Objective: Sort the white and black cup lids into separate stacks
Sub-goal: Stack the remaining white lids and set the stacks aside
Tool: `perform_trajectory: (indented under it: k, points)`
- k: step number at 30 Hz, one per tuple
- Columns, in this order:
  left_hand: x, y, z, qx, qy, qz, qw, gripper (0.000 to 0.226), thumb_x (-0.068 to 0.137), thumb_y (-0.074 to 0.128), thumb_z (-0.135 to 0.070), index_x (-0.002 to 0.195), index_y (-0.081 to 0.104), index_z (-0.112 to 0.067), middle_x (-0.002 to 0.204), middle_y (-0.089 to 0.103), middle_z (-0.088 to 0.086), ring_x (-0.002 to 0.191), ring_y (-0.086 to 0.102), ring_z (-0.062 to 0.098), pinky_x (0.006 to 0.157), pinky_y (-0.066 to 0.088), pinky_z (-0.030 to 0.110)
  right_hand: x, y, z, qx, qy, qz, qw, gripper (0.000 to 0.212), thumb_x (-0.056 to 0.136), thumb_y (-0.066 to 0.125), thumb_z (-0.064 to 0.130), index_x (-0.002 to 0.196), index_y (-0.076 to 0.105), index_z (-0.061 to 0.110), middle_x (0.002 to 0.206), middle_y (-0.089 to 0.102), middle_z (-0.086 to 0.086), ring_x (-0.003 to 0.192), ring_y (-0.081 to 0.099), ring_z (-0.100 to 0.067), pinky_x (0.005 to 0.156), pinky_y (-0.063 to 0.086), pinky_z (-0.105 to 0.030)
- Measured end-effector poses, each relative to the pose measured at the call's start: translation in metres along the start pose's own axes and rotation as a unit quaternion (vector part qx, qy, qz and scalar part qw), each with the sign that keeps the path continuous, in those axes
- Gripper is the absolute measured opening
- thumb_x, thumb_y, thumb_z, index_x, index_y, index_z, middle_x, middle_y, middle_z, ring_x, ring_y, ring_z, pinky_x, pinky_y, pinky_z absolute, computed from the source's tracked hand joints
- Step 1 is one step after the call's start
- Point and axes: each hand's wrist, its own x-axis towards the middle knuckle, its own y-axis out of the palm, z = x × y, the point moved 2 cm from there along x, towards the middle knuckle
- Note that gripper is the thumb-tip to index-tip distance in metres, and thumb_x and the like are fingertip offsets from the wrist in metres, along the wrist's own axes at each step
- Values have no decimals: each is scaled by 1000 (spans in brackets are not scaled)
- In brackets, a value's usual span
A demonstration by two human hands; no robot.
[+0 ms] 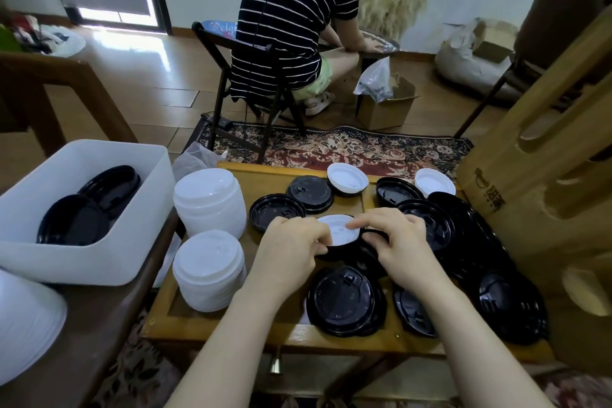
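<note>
Both hands meet over the middle of the wooden tray (331,339); left hand (289,250) has fingers curled onto the near-left rim of a white lid (339,230), right hand (399,242) pinches its right rim, index tip resting on top; the lid lies roughly flat, face up, tilted slightly toward the camera, round so no long axis; it sits on a black lid (344,252) mostly hidden under both hands, cannot tell whether the two are stuck together; two white lid stacks (209,270) stand upright at tray left, one behind the other; loose black lids (344,300) are scattered front and right, some overlapping, count unclear; two single white lids (347,177) lie underside-up at the far edge; white bin (99,262) on the left holds more black lids, partly hidden by its wall; cardboard box (530,209) on the right, cut off by the frame.
</note>
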Motion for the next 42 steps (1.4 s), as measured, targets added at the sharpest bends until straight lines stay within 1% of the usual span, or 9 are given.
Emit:
perform_trajectory:
  k: [6, 14, 20, 26, 29, 32, 36, 39, 42]
  points:
    - [-2, 0, 6, -12, 3, 12, 1000, 12, 94, 63, -12, 99, 73, -17, 103, 70, -4, 99, 59, 16, 91, 31, 24, 2, 2, -5, -17, -25, 23, 999, 26, 85, 73, 19, 78, 67, 43, 99, 57, 27, 109, 38, 13, 92, 11, -16]
    - [-2, 3, 6, -32, 46, 28, 998, 10, 85, 70, -2, 87, 77, -8, 102, 73, 4, 103, 63, 28, 97, 42, 41, 2, -2, -4, -31, 10, 20, 999, 15, 92, 64, 27, 90, 66, 41, 100, 61, 23, 106, 41, 8, 86, 13, -23]
    - [-3, 7, 7, -33, 22, 32, 999, 11, 87, 70, -11, 93, 79, -13, 111, 72, -1, 103, 64, 21, 99, 41, 38, -1, 2, -2, 2, 42, 6, 999, 19, 94, 62, 23, 106, 66, 38, 108, 61, 22, 110, 45, 5, 93, 12, -13]
    - [-3, 6, 8, -20, 14, 23, 999, 16, 92, 67, -21, 104, 78, -25, 120, 68, -9, 117, 56, 9, 112, 15, 26, -4, 4, 11, 51, 31, -6, 998, 25, 94, 60, 17, 104, 65, 39, 107, 59, 29, 107, 39, 23, 97, 16, -18]
    - [-3, 6, 9, -41, -3, 15, 999, 18, 90, 70, -26, 107, 77, -26, 121, 68, -9, 116, 57, 10, 116, 23, 36, -3, 7, 11, 87, 28, -11, 996, 45, 95, 53, 3, 100, 63, 46, 126, 59, 22, 123, 45, 1, 104, 16, -14]
    - [-4, 5, 10, -65, -14, 18, 998, 31, 85, 73, -40, 115, 74, -28, 118, 67, -10, 112, 56, 9, 107, 36, 40, -4, 9, 11, 61, 30, -1, 998, 53, 92, 49, -6, 100, 65, 44, 130, 55, 23, 123, 41, -7, 95, 8, -2]
    - [-4, 4, 9, -62, -12, 13, 998, 35, 85, 71, -46, 117, 73, -31, 117, 67, -12, 110, 56, 8, 102, 39, 39, -3, 8, 15, 47, -15, -26, 998, 31, 92, 59, 5, 90, 64, 36, 116, 58, 26, 114, 40, 16, 98, 14, -12]
    - [-4, 3, 10, -94, -17, -1, 995, 33, 85, 70, -48, 113, 75, -30, 112, 69, -10, 107, 59, 11, 98, 43, 41, -3, 8, 15, 59, -11, -30, 998, 28, 92, 59, 4, 88, 61, 32, 116, 55, 28, 116, 39, 17, 102, 18, -23]
    - [-5, 0, 8, -109, 0, -45, 993, 27, 84, 71, -42, 100, 75, -21, 95, 69, -7, 92, 59, 14, 86, 46, 42, -2, 2, 16, 112, 3, -29, 993, 27, 93, 58, 7, 91, 58, 34, 120, 52, 29, 120, 40, 15, 104, 15, -20]
